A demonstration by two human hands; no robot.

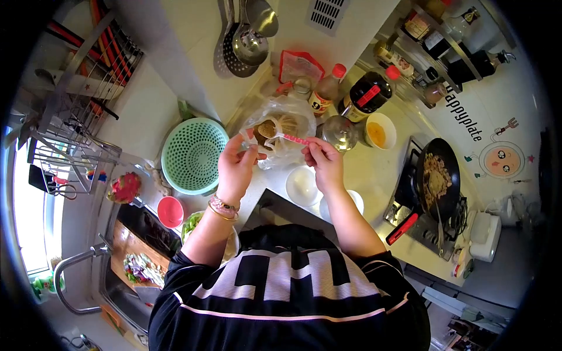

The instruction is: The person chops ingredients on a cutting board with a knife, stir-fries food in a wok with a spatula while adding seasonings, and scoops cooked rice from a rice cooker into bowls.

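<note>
My right hand (pixel 325 165) pinches the pink-and-white handle of a spoon (pixel 296 140). The spoon's bowl carries a heap of brown powder (pixel 267 128) and sits over the mouth of a clear plastic bag (pixel 295 120). Closed at the bag's left edge, my left hand (pixel 237 165) grips the plastic between thumb and fingers. More brown content shows through the bag, partly hidden by the folds. Just below the bag stands a white bowl (pixel 303 185), with a second pale bowl (pixel 355 205) partly behind my right forearm.
A green colander (pixel 195 155) is at left, a red bowl (pixel 170 212) below it. Sauce bottles (pixel 370 95) and a bowl of yellow liquid (pixel 380 131) stand behind. At right, a wok (pixel 438 175) of food sits on the stove. Chopped vegetables lie on a cutting board (pixel 124 234).
</note>
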